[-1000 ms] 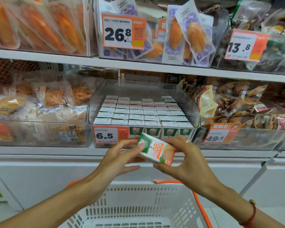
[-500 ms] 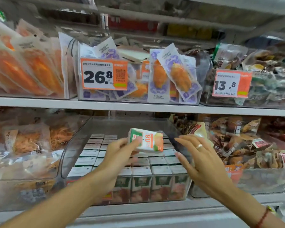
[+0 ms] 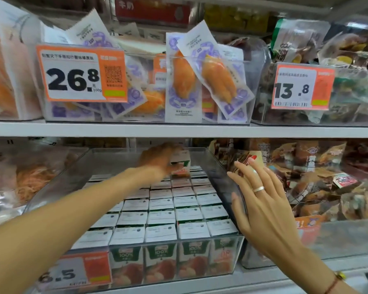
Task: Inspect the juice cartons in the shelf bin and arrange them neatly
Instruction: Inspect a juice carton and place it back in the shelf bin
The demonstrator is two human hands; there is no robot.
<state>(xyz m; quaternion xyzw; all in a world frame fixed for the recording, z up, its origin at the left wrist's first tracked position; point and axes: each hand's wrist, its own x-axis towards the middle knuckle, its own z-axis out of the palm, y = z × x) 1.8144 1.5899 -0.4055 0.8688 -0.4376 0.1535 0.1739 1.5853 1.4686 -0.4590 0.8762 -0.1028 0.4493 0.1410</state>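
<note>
Left hand (image 3: pixel 157 160) has its grip round a carton (image 3: pixel 182 163) over the bin's (image 3: pixel 223 179) back rows; right hand (image 3: pixel 261 200) spread wide, empty. Dropped askew, it could tip neighbours behind the grip.

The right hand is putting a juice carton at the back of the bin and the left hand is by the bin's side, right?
Not quite. The head view shows the left hand holding the juice carton at the back of the bin, and the right hand open by the bin's side.
</note>
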